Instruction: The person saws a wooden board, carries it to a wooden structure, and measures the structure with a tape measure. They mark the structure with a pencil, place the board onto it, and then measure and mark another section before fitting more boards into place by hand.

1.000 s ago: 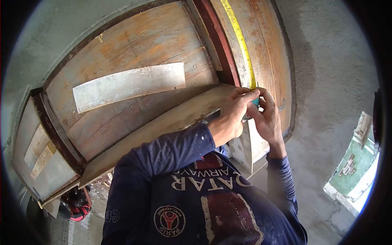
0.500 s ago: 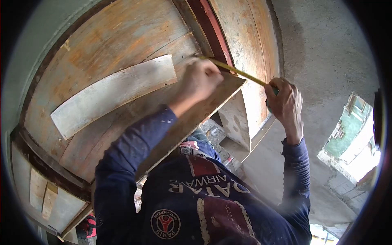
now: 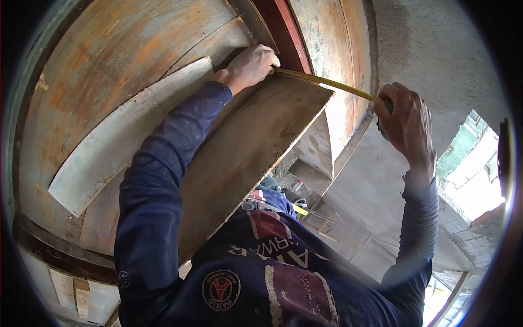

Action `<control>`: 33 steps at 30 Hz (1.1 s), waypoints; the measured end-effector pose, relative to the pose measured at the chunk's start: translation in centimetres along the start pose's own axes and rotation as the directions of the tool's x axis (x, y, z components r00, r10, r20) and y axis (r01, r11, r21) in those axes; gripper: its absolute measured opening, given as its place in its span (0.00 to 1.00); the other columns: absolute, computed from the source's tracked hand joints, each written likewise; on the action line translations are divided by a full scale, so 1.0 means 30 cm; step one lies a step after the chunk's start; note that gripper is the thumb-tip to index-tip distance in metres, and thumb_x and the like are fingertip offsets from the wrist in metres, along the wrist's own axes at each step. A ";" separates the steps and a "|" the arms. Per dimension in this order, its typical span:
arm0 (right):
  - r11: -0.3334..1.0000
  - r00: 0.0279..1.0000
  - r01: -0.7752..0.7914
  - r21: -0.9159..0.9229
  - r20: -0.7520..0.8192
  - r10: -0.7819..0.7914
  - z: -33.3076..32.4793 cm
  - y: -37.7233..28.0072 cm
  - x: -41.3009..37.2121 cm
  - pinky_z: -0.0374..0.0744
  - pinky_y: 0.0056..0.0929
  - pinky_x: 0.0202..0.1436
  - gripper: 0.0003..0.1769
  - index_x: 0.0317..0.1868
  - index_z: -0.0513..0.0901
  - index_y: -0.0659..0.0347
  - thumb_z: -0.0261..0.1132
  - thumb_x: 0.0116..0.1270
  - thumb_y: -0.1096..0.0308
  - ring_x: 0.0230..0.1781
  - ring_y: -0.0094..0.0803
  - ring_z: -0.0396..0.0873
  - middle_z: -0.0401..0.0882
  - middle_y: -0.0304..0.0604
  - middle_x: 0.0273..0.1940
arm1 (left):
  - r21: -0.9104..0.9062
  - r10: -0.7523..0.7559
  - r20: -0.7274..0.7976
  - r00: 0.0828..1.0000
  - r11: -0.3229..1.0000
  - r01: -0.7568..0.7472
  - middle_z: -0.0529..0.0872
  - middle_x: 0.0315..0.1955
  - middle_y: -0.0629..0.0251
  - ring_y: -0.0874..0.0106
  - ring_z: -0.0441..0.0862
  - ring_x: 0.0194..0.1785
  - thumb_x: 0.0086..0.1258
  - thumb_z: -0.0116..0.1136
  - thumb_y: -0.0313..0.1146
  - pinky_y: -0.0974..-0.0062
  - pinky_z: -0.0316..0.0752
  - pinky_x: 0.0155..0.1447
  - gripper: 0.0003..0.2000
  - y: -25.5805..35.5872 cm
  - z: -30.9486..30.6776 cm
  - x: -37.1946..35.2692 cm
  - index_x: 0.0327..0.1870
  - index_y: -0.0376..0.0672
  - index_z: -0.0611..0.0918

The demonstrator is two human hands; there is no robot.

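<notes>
A yellow tape measure blade (image 3: 332, 85) stretches between my two hands, just under a dark red beam (image 3: 276, 22). My left hand (image 3: 252, 66) is closed at the blade's far left end, beside the beam and above the upright board (image 3: 256, 147). My right hand (image 3: 406, 120) is wrapped round the green tape measure case (image 3: 383, 129), which is mostly hidden by the fingers. The blade slopes slightly down toward the right hand.
A pale curved strip of board (image 3: 131, 131) lies against stained wooden panels (image 3: 125, 38). Rough grey concrete (image 3: 447, 60) is on the right, with a bright opening (image 3: 471, 163) in it. A boxlike wooden recess (image 3: 316, 144) sits beyond the board's edge.
My left hand has moved up and left to the corner by the beam. My right hand has moved right and slightly up, and more blade shows between them.
</notes>
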State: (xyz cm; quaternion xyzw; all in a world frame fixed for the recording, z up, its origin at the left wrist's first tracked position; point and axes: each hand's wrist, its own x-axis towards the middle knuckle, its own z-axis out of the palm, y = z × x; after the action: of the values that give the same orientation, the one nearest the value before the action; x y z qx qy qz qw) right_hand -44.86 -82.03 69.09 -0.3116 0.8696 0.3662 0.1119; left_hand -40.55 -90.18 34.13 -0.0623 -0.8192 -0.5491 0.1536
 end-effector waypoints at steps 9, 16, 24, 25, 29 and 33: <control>0.996 0.992 -0.029 0.087 0.126 0.018 -0.018 0.050 0.015 0.83 0.35 0.34 0.11 0.30 0.86 0.65 0.60 0.60 0.67 0.23 0.34 0.82 0.84 0.49 0.27 | 0.006 -0.018 0.216 0.976 1.000 0.017 0.87 0.37 0.59 0.58 0.84 0.45 0.63 0.60 0.32 0.60 0.78 0.51 0.06 0.025 -0.034 0.038 0.37 0.45 0.87; 0.997 0.994 -0.006 0.077 0.108 -0.003 0.056 0.018 0.020 0.84 0.35 0.39 0.12 0.33 0.88 0.64 0.62 0.63 0.64 0.26 0.34 0.84 0.85 0.48 0.29 | 0.130 0.088 0.166 0.982 0.985 -0.111 0.86 0.37 0.60 0.58 0.84 0.45 0.63 0.58 0.31 0.59 0.79 0.50 0.05 -0.003 0.003 0.022 0.35 0.44 0.86; 0.996 0.979 0.060 0.059 0.190 -0.070 0.059 -0.021 0.072 0.83 0.34 0.36 0.14 0.33 0.88 0.66 0.60 0.64 0.65 0.24 0.33 0.82 0.84 0.49 0.27 | 0.202 0.048 0.202 0.978 0.975 -0.089 0.86 0.35 0.61 0.58 0.85 0.45 0.61 0.60 0.32 0.59 0.79 0.50 0.06 -0.001 0.020 0.028 0.34 0.44 0.86; 0.996 0.978 0.069 0.056 0.194 -0.078 0.062 -0.022 0.077 0.83 0.34 0.36 0.14 0.33 0.88 0.66 0.60 0.64 0.65 0.24 0.33 0.82 0.84 0.49 0.27 | 0.203 0.046 0.217 0.975 0.975 -0.091 0.86 0.35 0.61 0.58 0.85 0.44 0.61 0.60 0.32 0.59 0.79 0.50 0.06 -0.002 0.023 0.030 0.34 0.44 0.86; 0.996 0.978 0.074 0.046 0.190 -0.081 0.071 -0.012 0.086 0.82 0.34 0.34 0.15 0.32 0.88 0.67 0.58 0.64 0.65 0.22 0.32 0.81 0.83 0.48 0.26 | 0.012 -0.002 0.067 0.998 1.000 0.001 0.87 0.32 0.59 0.57 0.85 0.42 0.60 0.62 0.32 0.60 0.79 0.49 0.05 0.028 0.025 0.008 0.31 0.42 0.87; 0.994 0.982 0.072 0.079 0.166 -0.085 0.092 0.013 0.085 0.83 0.35 0.33 0.16 0.31 0.88 0.67 0.58 0.64 0.65 0.22 0.32 0.81 0.82 0.48 0.25 | -0.103 -0.128 0.030 0.991 0.986 0.131 0.86 0.28 0.57 0.56 0.85 0.38 0.60 0.64 0.31 0.59 0.79 0.47 0.05 0.052 0.067 -0.002 0.32 0.40 0.87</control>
State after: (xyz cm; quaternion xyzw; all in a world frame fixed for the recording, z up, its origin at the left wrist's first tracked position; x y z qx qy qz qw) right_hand -47.19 -81.05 66.27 -0.3091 0.8567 0.3549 0.2110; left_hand -40.42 -87.72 34.79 -0.0233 -0.7933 -0.5993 0.1047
